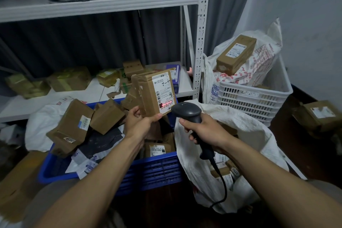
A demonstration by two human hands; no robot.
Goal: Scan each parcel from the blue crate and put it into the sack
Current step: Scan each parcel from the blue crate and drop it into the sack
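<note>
Cardboard parcel [153, 92] pinched by left hand [140, 123], right hand [205, 129] gripping scanner [186, 111], sack [235, 126] contents mostly hidden

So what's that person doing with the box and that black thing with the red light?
Someone is scanning parcels. Their left hand holds a cardboard parcel up over the blue crate, with its label facing the black scanner gripped in their right hand. The scanner's red line lies across the label. More parcels wait in the crate. The white sack beside it stands open, with a few parcels inside.
</note>
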